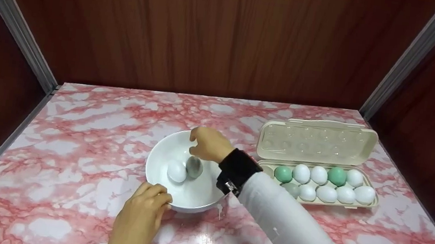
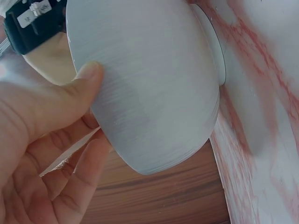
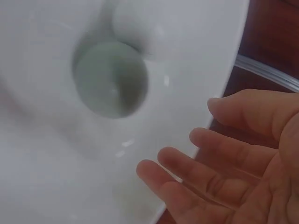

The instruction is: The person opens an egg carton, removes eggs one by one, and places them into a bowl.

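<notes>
A white bowl (image 1: 202, 194) stands on the marbled table, holding a white egg (image 1: 177, 171) and a grey-green egg (image 1: 194, 167) side by side. The left hand (image 1: 141, 216) pinches the bowl's near-left rim; in the left wrist view its thumb lies on the outer wall of the bowl (image 2: 149, 84) and the fingers are at the rim. Over the bowl's far right part is the right hand (image 1: 211, 144), holding nothing. The right wrist view shows that hand (image 3: 224, 168) with fingers apart and relaxed, near the grey-green egg (image 3: 111, 80) but not touching it.
To the right of the bowl, an egg carton (image 1: 371, 201) lies with its lid (image 1: 318, 144) raised, holding several white, green and grey-green eggs. The right sleeve passes in front of its left end. Dark wooden panels (image 1: 211, 34) with metal corner posts surround the table.
</notes>
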`<state>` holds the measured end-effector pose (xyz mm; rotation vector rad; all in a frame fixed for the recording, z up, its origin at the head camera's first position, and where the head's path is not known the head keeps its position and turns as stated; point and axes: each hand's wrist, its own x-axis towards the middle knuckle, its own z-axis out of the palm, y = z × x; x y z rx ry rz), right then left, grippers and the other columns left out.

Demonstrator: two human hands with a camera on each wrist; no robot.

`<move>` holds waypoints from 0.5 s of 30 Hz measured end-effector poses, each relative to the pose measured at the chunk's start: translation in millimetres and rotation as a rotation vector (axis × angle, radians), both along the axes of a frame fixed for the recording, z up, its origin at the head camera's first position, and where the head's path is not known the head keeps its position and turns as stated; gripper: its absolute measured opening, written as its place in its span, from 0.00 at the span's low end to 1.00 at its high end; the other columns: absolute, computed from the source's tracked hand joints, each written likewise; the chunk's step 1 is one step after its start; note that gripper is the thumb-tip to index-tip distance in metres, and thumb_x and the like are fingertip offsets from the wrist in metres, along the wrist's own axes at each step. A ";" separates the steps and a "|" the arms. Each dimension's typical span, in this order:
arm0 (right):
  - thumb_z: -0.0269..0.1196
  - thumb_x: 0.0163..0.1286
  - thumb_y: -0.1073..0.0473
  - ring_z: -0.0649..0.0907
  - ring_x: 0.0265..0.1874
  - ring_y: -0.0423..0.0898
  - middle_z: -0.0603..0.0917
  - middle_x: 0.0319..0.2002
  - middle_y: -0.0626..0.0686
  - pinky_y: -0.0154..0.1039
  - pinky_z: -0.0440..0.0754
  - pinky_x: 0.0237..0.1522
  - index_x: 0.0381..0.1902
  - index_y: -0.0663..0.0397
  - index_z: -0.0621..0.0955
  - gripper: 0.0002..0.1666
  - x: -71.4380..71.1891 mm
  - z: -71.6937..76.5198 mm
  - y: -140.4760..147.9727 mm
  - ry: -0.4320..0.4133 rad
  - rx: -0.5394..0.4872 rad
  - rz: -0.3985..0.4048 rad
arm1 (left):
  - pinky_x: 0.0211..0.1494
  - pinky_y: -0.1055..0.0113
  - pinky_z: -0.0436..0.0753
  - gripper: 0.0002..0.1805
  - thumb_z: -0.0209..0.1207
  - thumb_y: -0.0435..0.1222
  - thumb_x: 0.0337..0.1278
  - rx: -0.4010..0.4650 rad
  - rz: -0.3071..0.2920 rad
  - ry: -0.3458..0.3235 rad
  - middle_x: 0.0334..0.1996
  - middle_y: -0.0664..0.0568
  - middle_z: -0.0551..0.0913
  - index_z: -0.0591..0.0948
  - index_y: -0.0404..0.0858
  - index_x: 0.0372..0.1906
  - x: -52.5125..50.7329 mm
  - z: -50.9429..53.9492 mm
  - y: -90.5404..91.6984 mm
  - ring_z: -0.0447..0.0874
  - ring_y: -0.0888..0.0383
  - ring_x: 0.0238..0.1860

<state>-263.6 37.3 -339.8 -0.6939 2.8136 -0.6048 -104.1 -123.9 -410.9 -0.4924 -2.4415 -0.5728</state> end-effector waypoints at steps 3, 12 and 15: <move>0.64 0.65 0.62 0.83 0.42 0.53 0.86 0.47 0.61 0.46 0.84 0.48 0.54 0.65 0.81 0.21 3.5 11.2 10.2 0.010 -0.017 -0.015 | 0.43 0.68 0.87 0.09 0.75 0.27 0.37 0.001 0.000 0.007 0.35 0.55 0.86 0.86 0.39 0.27 -0.3 -0.3 0.1 0.79 0.60 0.37; 0.63 0.66 0.59 0.84 0.39 0.50 0.86 0.42 0.58 0.40 0.85 0.38 0.54 0.61 0.82 0.19 21.5 33.9 60.0 0.079 -0.118 -0.058 | 0.43 0.69 0.87 0.09 0.75 0.27 0.37 -0.002 0.000 -0.011 0.34 0.55 0.86 0.86 0.39 0.26 0.0 0.8 0.3 0.80 0.59 0.37; 0.62 0.66 0.61 0.85 0.36 0.50 0.86 0.42 0.60 0.40 0.87 0.36 0.53 0.63 0.81 0.19 29.2 35.0 79.1 0.100 -0.162 -0.077 | 0.44 0.69 0.87 0.09 0.75 0.27 0.38 -0.005 0.006 -0.030 0.34 0.55 0.86 0.86 0.39 0.27 0.5 1.8 -0.1 0.80 0.59 0.37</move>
